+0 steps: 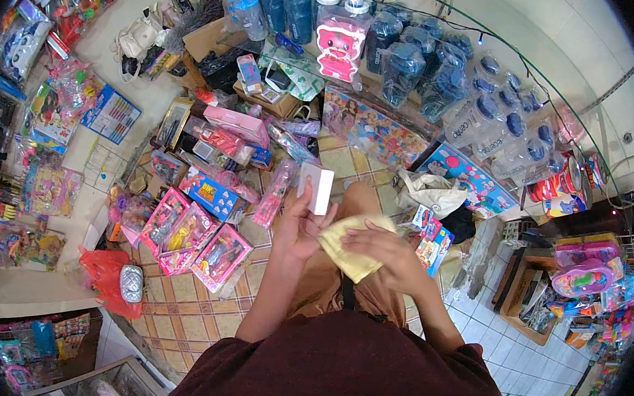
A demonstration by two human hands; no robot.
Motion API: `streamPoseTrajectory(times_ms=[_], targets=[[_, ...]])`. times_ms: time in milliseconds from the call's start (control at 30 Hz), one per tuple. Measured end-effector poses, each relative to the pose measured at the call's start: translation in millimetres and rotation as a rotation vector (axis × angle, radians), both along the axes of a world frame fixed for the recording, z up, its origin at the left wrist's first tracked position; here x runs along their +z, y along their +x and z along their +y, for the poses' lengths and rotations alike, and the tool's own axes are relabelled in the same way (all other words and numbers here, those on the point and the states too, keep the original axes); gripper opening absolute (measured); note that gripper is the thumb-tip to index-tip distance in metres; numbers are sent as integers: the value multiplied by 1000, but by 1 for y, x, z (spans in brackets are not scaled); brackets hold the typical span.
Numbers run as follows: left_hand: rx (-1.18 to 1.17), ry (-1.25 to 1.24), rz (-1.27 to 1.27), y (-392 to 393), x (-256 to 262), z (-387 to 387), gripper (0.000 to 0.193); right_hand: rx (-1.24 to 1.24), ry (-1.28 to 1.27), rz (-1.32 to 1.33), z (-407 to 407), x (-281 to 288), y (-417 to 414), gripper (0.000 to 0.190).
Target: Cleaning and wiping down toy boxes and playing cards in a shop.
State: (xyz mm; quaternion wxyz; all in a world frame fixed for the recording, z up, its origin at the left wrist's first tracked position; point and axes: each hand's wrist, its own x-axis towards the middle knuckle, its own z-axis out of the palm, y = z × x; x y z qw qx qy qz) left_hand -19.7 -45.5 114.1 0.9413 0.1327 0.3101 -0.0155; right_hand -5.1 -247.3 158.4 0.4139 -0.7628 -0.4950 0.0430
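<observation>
A small white box (322, 191) stands upright in my left hand (298, 227), its fingers and thumb around the lower part. My right hand (383, 252) grips a folded yellow cloth (354, 241) over my lap, just right of the box and apart from it. Blur softens the fingers and part of the cloth. To the left of my left hand lies a doll in a slim pink package (275, 194). Right of my knee are several small boxed toys (432, 239).
Boxed dolls (221, 257) and a blue toy box (212, 194) crowd the tiled floor at left. Wrapped water bottles (408, 64) line a glass-edged shelf ahead, with a pink bear-shaped item (338, 47). A white cloth bag (430, 191) and a wooden crate (529, 296) are at right.
</observation>
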Motion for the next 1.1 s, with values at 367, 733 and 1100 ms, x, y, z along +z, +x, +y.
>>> streamPoseTrajectory(times_ms=[367,733,1100], targets=[[230,548,-251,-6,25,-15,40,148,672,831,-2,-15,4,31],[270,1016,-441,-14,22,-29,56,-291,838,1538,22,-34,-14,32],[44,846,-558,-1,17,3,59,-94,867,1828,12,-43,-6,26]])
